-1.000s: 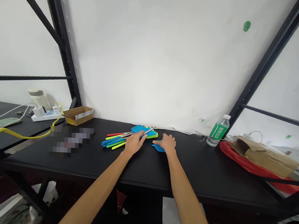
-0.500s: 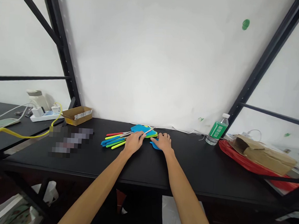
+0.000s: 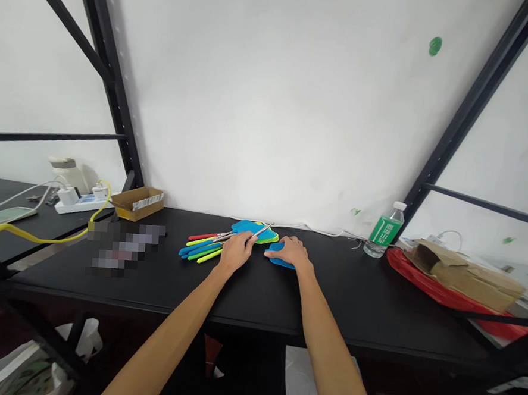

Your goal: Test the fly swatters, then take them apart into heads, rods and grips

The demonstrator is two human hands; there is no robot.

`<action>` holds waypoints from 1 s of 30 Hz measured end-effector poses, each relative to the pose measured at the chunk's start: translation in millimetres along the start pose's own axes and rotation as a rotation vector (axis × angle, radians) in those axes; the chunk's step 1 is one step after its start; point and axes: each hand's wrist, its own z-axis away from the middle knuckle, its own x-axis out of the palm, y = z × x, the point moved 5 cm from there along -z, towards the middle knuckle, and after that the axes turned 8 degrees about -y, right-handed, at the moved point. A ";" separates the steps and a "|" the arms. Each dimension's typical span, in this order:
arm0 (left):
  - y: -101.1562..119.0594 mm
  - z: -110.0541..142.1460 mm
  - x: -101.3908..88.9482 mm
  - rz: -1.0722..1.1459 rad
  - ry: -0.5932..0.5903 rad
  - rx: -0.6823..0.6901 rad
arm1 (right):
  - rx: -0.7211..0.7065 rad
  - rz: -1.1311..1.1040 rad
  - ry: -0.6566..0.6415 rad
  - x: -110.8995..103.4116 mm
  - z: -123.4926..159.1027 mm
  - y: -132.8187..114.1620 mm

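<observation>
My left hand (image 3: 236, 252) is closed around a thin metal rod (image 3: 264, 229), whose bare end points up and to the right. My right hand (image 3: 291, 251) grips a blue mesh fly swatter head (image 3: 281, 263), thumb along its left side and fingers over the top, just above the table. A gap separates this head from the rod's tip. Behind and left of my left hand lies a pile of fly swatters, with blue and yellow-green heads (image 3: 245, 226) towards the wall and red, yellow, blue and green handles (image 3: 202, 252) fanned to the left.
On the black table (image 3: 253, 298) a cardboard box (image 3: 138, 205) stands at the left. A water bottle (image 3: 385, 230) is upright at the right, beside a red bag (image 3: 409, 275) under brown cardboard (image 3: 469, 275). A yellow cable (image 3: 33, 237) crosses the left side.
My right hand has shifted its grip on the blue swatter head, which now shows flatter and more fully, with the thumb extended along it. My left hand stays almost where it was.
</observation>
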 end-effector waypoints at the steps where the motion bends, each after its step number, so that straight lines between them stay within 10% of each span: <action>1: -0.1 0.0 0.1 0.002 -0.004 -0.005 | 0.009 0.000 0.005 0.1 0.1 -0.9; 13: -4.1 -2.4 2.8 0.023 -0.024 -0.012 | -0.001 -0.240 0.120 -6.5 -0.9 -8.8; 23: -2.3 -3.1 1.2 0.019 -0.014 -0.004 | -0.088 -1.474 0.277 1.8 -24.2 10.3; 30: -2.1 -1.8 0.0 0.019 -0.017 -0.009 | -0.274 -1.580 0.184 -12.1 -12.1 7.9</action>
